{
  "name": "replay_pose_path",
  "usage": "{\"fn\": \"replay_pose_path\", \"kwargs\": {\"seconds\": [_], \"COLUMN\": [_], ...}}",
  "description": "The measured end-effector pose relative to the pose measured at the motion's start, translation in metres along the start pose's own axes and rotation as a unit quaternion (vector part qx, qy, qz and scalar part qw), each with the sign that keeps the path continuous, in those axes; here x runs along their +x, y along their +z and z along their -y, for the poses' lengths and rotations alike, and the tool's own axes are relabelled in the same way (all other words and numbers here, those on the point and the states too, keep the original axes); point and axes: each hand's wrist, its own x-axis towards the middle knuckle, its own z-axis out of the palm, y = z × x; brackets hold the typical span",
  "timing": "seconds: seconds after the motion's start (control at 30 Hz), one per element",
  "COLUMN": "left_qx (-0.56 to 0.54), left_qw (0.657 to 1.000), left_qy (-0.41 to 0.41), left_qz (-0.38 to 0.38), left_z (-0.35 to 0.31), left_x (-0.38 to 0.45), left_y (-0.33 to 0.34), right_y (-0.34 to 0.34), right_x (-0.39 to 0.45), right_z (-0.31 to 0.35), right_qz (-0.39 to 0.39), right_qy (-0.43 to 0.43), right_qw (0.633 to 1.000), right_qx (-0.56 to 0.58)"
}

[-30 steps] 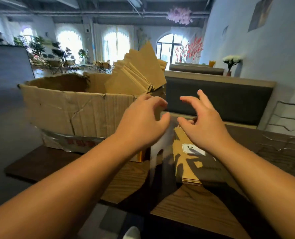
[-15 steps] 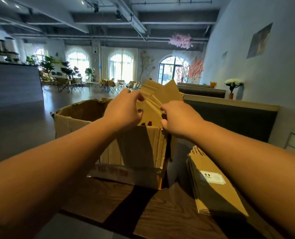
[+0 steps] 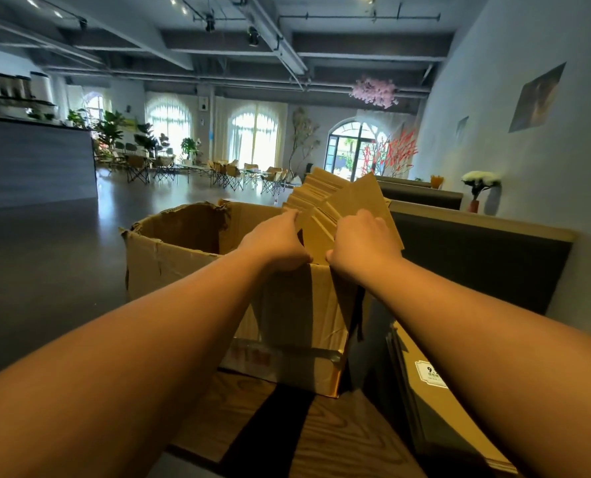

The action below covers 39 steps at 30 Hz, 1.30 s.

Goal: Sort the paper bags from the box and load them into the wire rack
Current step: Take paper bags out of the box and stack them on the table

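Our left hand (image 3: 280, 244) and right hand (image 3: 365, 241) grasp the fanned flat brown paper bags (image 3: 339, 201) standing in the torn brown cardboard box (image 3: 287, 319); we risk loose outer bags sliding free, or the box tipping.

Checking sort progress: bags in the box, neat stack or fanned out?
Fanned out. The paper bags stick up above the rim of the cardboard box, corners splayed; the left hand and right hand grip them.
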Motion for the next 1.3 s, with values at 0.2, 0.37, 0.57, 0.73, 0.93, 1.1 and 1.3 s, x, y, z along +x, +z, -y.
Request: {"fn": "replay_pose_path", "kwargs": {"seconds": [0.2,0.37,0.57,0.73,0.93,1.1,1.3], "left_qx": [-0.003,-0.007,-0.032,-0.031,-0.023,-0.019,-0.046], "left_qw": [1.0,0.996,0.993,0.993,0.993,0.989,0.97], "left_qy": [-0.011,-0.008,0.006,-0.001,-0.007,0.024,0.074], "left_qz": [-0.015,-0.083,-0.113,-0.118,-0.112,-0.148,-0.226], "left_z": [0.002,0.006,0.003,0.004,0.004,0.004,0.007], "left_x": [-0.005,-0.016,-0.022,-0.019,-0.019,-0.017,-0.022], "left_y": [0.0,0.0,0.0,0.003,0.002,0.003,0.008], "right_y": [-0.002,-0.006,-0.009,-0.007,-0.007,-0.004,0.003], "right_x": [0.001,-0.003,-0.014,-0.019,-0.018,-0.012,-0.007], "right_z": [0.008,0.01,0.007,0.01,0.007,0.003,0.003], "right_qz": [0.035,0.043,0.011,-0.041,0.0,0.055,-0.02], "right_qy": [0.017,-0.045,-0.05,-0.063,-0.097,-0.064,-0.053], "right_qw": [0.999,0.997,0.997,0.996,0.989,0.974,0.977], "right_qx": [0.012,0.043,0.059,0.044,0.111,0.208,0.208]}}
